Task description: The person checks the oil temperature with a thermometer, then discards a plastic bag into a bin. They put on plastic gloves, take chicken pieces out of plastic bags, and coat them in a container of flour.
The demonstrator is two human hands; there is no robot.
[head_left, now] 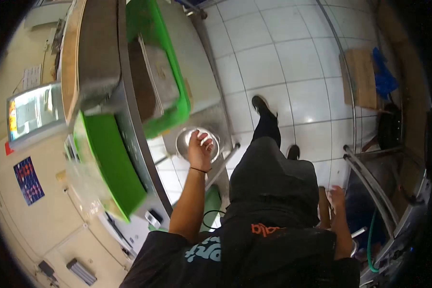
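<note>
Left hand (pixel 200 150) clasps steel bowl (pixel 182 140), contents hidden; right hand (pixel 336 198) blurred, state unclear.

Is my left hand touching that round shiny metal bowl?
Cannot tell. The head view shows the left hand overlapping the round shiny metal bowl, but not whether its fingers press on it or hover above.

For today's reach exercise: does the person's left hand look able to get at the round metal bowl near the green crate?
Likely yes: the left hand rests on the metal bowl, with nothing visible between them.
</note>
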